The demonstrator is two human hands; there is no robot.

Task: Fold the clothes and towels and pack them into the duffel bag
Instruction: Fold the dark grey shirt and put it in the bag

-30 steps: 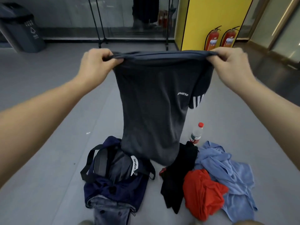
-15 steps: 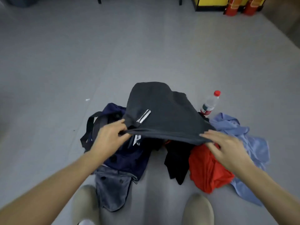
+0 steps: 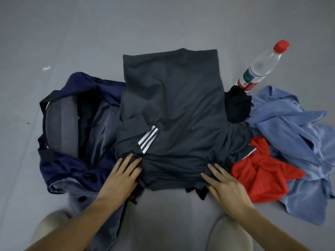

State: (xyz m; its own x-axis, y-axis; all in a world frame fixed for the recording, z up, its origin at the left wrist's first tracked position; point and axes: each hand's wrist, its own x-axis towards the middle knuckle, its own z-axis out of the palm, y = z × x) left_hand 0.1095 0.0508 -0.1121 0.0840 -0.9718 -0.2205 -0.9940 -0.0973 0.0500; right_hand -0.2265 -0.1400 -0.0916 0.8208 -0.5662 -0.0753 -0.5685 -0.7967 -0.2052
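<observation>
1. The shirt [image 3: 172,115] is lying spread flat on the floor [image 3: 163,24] at the centre. Its left edge is overlapping the open bag [image 3: 61,169]. Its right edge is lying over a black garment [image 3: 235,105] and a red garment [image 3: 259,171].
2. The left hand [image 3: 120,178] is resting on the shirt's near left corner. Its fingers [image 3: 126,163] are lying straight and are gripping nothing.
3. The right hand [image 3: 226,187] is pressing the near right corner. Its fingers [image 3: 215,171] are splayed and flat, and are holding nothing.
4. Judgement on handling: the cloth is looking thin, light and limp, with no stiffness and nothing fragile. Once lifted it is likely to be sagging. It is resting partly on uneven heaps, so it is likely to be creasing or slipping during folding.
5. Judgement on hold: pinching the two near corners, or the side edges, is looking soundest. Flat palms are suiting the smoothing.
6. The striped sleeve [image 3: 148,140] is lying folded inward on the left side and is needing to be kept tucked.
7. A blue shirt [image 3: 290,133] is lying crumpled at the right. A bottle [image 3: 261,67] is standing at the far right, just beyond the black garment.
</observation>
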